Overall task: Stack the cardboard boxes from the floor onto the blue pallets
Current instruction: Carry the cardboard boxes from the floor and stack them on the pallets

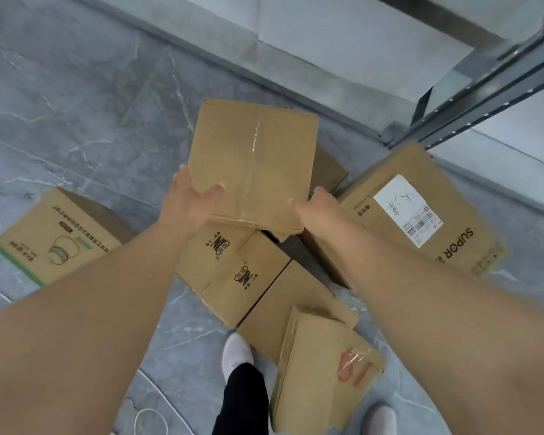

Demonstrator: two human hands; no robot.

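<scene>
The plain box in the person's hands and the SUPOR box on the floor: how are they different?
The plain box is lifted, gripped by the left hand and right hand; the SUPOR box lies on the floor. The plain box shows only clear tape, while the SUPOR box carries printed lettering and a white label. The SUPOR box looks larger. Both are brown cardboard.

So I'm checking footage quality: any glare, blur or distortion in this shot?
Head view: glare streaks the clear tape on the held cardboard box; forearms and frame edges are soft and stretched by the wide lens; the shelving rack bows; the SUPOR box label reads sharply; lighting is even, with soft shadows.
</scene>
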